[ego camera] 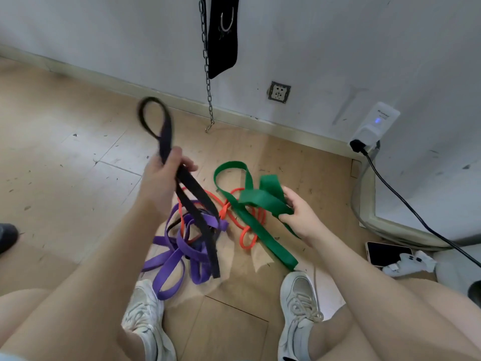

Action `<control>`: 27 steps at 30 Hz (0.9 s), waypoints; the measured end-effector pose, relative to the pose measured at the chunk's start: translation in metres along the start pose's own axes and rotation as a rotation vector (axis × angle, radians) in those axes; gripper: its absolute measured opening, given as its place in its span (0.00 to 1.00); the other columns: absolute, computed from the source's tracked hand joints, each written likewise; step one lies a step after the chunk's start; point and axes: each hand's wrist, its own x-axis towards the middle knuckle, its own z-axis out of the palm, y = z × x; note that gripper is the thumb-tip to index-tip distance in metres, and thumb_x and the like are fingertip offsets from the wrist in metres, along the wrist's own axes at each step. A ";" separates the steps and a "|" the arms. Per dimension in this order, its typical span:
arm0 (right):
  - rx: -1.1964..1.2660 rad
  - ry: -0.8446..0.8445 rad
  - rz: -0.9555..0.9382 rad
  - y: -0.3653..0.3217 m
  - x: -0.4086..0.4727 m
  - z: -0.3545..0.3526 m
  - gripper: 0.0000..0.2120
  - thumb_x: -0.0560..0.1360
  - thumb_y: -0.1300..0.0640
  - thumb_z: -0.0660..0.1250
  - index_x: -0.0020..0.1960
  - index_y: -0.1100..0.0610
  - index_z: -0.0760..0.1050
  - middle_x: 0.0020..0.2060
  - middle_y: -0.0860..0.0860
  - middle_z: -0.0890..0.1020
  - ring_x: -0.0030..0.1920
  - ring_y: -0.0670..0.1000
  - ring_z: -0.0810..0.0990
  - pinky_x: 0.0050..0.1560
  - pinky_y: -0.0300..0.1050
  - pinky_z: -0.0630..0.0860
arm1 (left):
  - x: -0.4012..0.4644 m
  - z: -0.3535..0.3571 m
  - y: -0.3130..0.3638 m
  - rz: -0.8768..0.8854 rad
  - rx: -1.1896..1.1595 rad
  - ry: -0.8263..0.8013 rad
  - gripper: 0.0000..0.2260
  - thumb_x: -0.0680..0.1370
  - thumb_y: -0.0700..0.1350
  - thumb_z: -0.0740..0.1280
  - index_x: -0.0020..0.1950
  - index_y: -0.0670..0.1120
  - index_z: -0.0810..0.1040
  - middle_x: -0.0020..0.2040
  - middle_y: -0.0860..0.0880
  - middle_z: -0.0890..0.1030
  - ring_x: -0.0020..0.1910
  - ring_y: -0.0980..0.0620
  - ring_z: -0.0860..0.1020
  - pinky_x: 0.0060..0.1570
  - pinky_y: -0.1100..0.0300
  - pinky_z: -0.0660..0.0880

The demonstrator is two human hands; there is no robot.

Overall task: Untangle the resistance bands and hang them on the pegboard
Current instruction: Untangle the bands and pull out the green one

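Black band (197,204) (looped) in left hand (162,178)

one head-worn wide-angle view, facing forward and down, close above hands (226,201) and floor (65,157)

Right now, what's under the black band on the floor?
Under the black band lie purple band loops and part of the orange band, on the wooden floor. How they knot beneath it is hidden.
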 end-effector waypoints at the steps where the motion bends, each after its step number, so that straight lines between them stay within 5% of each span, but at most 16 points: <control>1: 0.097 0.016 0.045 0.002 0.001 0.000 0.37 0.72 0.75 0.62 0.74 0.51 0.59 0.68 0.53 0.72 0.66 0.51 0.72 0.66 0.51 0.70 | 0.007 -0.008 0.004 -0.026 0.039 -0.007 0.10 0.80 0.46 0.60 0.39 0.47 0.72 0.33 0.49 0.75 0.40 0.48 0.75 0.52 0.54 0.72; 6: 0.274 0.080 0.049 -0.018 0.009 0.007 0.36 0.72 0.73 0.65 0.74 0.54 0.59 0.63 0.56 0.75 0.61 0.53 0.77 0.59 0.51 0.77 | 0.011 0.000 -0.044 -0.160 0.728 -0.193 0.10 0.79 0.50 0.61 0.48 0.44 0.74 0.35 0.47 0.73 0.33 0.49 0.71 0.37 0.56 0.70; 9: 0.314 0.086 -0.009 -0.036 0.005 0.010 0.32 0.72 0.72 0.66 0.72 0.56 0.62 0.61 0.55 0.77 0.56 0.50 0.80 0.54 0.47 0.79 | 0.013 0.002 -0.078 -0.274 0.931 -0.265 0.11 0.78 0.46 0.64 0.56 0.40 0.73 0.40 0.44 0.76 0.34 0.50 0.73 0.33 0.60 0.70; 11: 0.352 0.064 -0.029 -0.046 -0.001 0.012 0.27 0.73 0.72 0.65 0.69 0.56 0.66 0.56 0.52 0.80 0.50 0.45 0.82 0.45 0.39 0.80 | 0.012 -0.004 -0.088 -0.446 1.057 -0.227 0.27 0.74 0.43 0.68 0.69 0.40 0.61 0.52 0.41 0.76 0.47 0.46 0.76 0.44 0.56 0.76; 13: 0.438 0.025 -0.037 -0.052 -0.007 0.013 0.25 0.74 0.73 0.62 0.68 0.57 0.67 0.55 0.51 0.81 0.50 0.47 0.83 0.43 0.39 0.79 | 0.011 -0.004 -0.092 -0.425 1.200 -0.149 0.40 0.71 0.44 0.70 0.75 0.43 0.49 0.66 0.38 0.66 0.64 0.39 0.68 0.63 0.47 0.70; 15: 0.521 -0.040 -0.055 -0.059 -0.012 0.013 0.24 0.74 0.74 0.60 0.67 0.58 0.68 0.57 0.54 0.81 0.53 0.51 0.82 0.44 0.41 0.80 | 0.005 0.008 -0.079 -0.296 1.032 -0.167 0.34 0.71 0.47 0.68 0.74 0.45 0.57 0.69 0.40 0.65 0.66 0.39 0.67 0.66 0.46 0.67; 19: 0.649 -0.044 -0.130 -0.075 -0.021 0.015 0.21 0.74 0.75 0.59 0.63 0.58 0.70 0.56 0.54 0.81 0.52 0.52 0.82 0.46 0.44 0.80 | -0.020 0.040 -0.030 -0.356 0.250 -0.406 0.16 0.81 0.52 0.55 0.62 0.45 0.75 0.59 0.48 0.79 0.59 0.51 0.76 0.63 0.56 0.71; 23: 0.660 0.010 -0.160 -0.089 -0.027 0.021 0.18 0.75 0.70 0.63 0.63 0.58 0.70 0.55 0.54 0.81 0.54 0.55 0.82 0.51 0.49 0.79 | -0.040 0.054 -0.006 -0.017 0.284 -0.441 0.15 0.80 0.52 0.59 0.64 0.49 0.73 0.56 0.52 0.81 0.54 0.57 0.79 0.53 0.66 0.75; 27: 0.459 0.007 -0.167 -0.104 -0.030 0.026 0.13 0.77 0.63 0.63 0.62 0.58 0.71 0.54 0.56 0.81 0.52 0.56 0.82 0.50 0.50 0.80 | -0.045 0.056 0.008 -0.024 0.257 -0.337 0.17 0.77 0.47 0.66 0.63 0.43 0.72 0.53 0.46 0.82 0.47 0.54 0.82 0.43 0.66 0.78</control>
